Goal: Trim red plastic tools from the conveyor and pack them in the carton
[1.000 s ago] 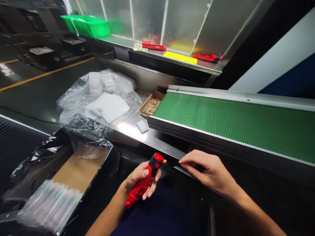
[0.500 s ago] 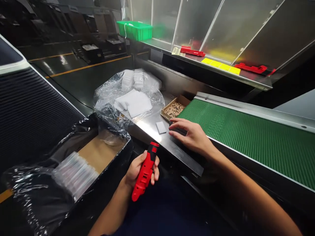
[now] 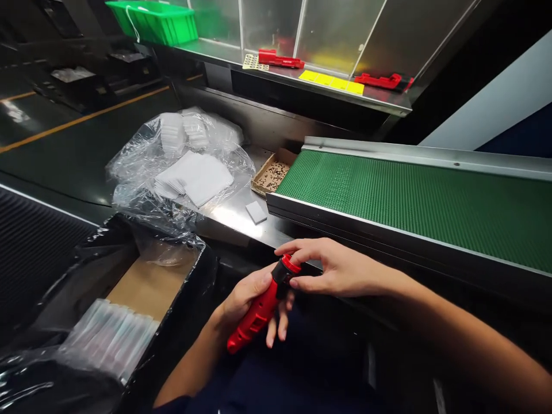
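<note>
In the head view my left hand [image 3: 252, 293] is closed around a red-and-black plastic tool body [image 3: 261, 310], held tilted with its black collar and red ring end pointing up and right. My right hand [image 3: 330, 267] is at that ring end, thumb below and fingers above, gripping around it. Whether the right fingers also hold a small piece cannot be made out. Beyond the hands, a small grey-white block [image 3: 256, 212] lies on the metal table [image 3: 276, 234]. A shallow cardboard box [image 3: 272, 176] holding many tiny dark pieces stands behind the block.
A green ribbed conveyor belt [image 3: 397, 192] runs to the right. White foam sheets [image 3: 207, 178] lie on clear plastic film at left. A black-lined carton [image 3: 150, 282] contains bagged parts. The upper shelf bears a green bin [image 3: 155, 24], red parts [image 3: 280, 60] and yellow sheets [image 3: 331, 82].
My right hand has come from the table near the small block down to the ring end of the tool body. The tool body has turned slightly, and the view has shifted right.
</note>
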Demonstrator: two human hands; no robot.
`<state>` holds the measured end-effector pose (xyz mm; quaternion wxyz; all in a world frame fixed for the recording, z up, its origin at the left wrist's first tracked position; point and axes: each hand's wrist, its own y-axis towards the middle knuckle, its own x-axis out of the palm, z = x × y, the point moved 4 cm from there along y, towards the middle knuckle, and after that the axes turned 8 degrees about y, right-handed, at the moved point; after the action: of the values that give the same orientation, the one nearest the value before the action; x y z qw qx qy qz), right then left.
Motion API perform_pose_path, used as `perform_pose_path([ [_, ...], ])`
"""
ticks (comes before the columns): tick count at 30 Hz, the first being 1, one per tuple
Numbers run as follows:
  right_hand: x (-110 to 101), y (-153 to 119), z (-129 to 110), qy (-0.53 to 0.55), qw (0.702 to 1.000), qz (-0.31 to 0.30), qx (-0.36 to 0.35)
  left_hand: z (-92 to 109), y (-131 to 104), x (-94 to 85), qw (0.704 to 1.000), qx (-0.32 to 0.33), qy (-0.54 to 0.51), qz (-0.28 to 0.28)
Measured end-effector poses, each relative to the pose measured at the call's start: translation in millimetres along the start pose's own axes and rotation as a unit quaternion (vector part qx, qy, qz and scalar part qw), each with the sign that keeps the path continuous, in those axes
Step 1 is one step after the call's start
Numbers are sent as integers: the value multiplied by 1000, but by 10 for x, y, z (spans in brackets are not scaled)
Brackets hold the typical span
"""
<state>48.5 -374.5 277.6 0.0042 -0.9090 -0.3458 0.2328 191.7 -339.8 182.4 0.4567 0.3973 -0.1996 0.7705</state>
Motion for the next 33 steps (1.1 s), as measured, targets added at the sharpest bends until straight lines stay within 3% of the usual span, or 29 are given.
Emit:
perform_pose_path([
  [17, 104, -29, 111, 54, 994, 12, 94, -124, 29, 18, 998, -24, 44, 33],
  [24, 147, -77, 157, -102, 980, 163, 52, -90, 86, 22, 998, 9, 47, 49],
  [30, 107, -157, 20, 17, 996, 83, -11, -63, 44, 84, 1000, -17, -2, 12],
  [33, 106, -180, -4, 42, 997, 66, -8, -79, 35, 97, 1000, -23, -17, -2],
])
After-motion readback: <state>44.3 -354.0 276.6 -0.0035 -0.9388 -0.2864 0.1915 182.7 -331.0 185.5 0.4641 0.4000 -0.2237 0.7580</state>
